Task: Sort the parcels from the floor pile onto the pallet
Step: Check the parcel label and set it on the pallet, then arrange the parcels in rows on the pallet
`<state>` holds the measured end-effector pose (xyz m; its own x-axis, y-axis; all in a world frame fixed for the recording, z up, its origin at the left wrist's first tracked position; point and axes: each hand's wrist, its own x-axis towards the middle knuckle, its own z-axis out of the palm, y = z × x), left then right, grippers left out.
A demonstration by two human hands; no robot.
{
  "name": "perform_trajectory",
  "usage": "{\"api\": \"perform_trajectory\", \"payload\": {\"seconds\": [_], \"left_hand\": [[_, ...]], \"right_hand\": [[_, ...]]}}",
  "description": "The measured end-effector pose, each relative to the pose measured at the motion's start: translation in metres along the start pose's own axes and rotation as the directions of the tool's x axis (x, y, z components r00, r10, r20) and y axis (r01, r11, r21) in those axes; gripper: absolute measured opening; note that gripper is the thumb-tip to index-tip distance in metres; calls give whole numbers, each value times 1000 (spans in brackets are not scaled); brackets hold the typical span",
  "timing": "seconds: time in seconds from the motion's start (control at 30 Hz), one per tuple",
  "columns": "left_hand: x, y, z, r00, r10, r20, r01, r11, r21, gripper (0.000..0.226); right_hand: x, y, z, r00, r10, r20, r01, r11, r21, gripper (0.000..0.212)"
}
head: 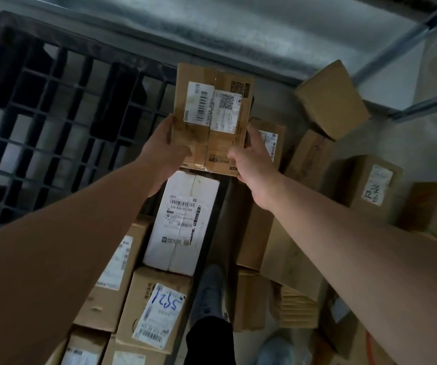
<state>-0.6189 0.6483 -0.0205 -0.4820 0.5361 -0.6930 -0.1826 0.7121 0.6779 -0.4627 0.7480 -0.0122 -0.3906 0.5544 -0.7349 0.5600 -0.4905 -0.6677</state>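
From the head camera, both arms reach forward and hold one brown parcel (212,117) up in the air. The left hand (163,151) grips its left edge, thumb on the top face and the other fingers hidden underneath, closed on the cardboard. The right hand (251,159) grips the near right corner, thumb pressed on the top face, the rest wrapped around the side. The parcel is a flat cardboard box sealed with clear tape, and two white labels (213,108) with barcodes and a square code lie on its top face.

The black plastic pallet (48,106) lies on the floor to the far left, an open grid with pale floor showing through its holes. The held parcel hangs over the pallet's right edge, not resting on it.

Below the hands, a white box (183,222) with a printed label lies on the pile. Nearer, a brown box (156,309) carries a label with blue handwritten digits. More brown boxes (330,98) are scattered to the right, some tilted, one leaning against the grey wall (212,30). A grey shoe (209,291) and a dark trouser leg stand between the boxes.
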Motion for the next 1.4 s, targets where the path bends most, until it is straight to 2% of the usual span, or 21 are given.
{"api": "perform_trajectory", "payload": {"seconds": [0.17,0.47,0.5,0.6,0.67,0.8,0.9,1.0,1.07,1.17,1.3,1.4], "left_hand": [[32,-21,1,1000,28,-1,-28,999,29,82],[50,-48,8,998,-53,27,49,991,129,80],[51,-49,9,998,-54,20,51,989,137,75],[51,-51,14,1000,-28,6,26,986,163,38],[52,-51,14,999,-25,21,20,984,179,30],[52,-51,16,1000,6,4,-7,969,247,51],[40,-43,21,995,98,-12,-86,922,378,65],[15,-23,28,992,129,10,-115,837,535,72],[-9,-2,34,987,152,46,-149,787,598,73],[-56,37,44,972,212,102,-223,691,687,72],[-135,90,58,947,269,177,-306,581,754,70],[-197,117,73,929,303,214,-352,535,768,70]], "right_hand": [[34,10,9,1000,24,12,-25,999,41,70],[54,46,17,992,125,23,-127,985,117,74],[55,48,18,992,123,32,-125,986,110,72],[59,53,19,991,117,64,-123,988,94,61],[61,56,18,992,107,68,-112,991,79,58],[56,58,18,995,80,59,-80,997,6,54],[44,60,17,998,28,49,-25,998,-66,36],[16,55,6,1000,-15,26,18,990,-137,25],[-11,44,-5,999,-44,10,45,977,-206,32],[-58,24,-27,995,-97,-10,90,954,-286,65],[-137,-6,-65,990,-138,5,125,881,-456,66],[-200,-19,-102,988,-155,23,138,797,-589,69]]}}
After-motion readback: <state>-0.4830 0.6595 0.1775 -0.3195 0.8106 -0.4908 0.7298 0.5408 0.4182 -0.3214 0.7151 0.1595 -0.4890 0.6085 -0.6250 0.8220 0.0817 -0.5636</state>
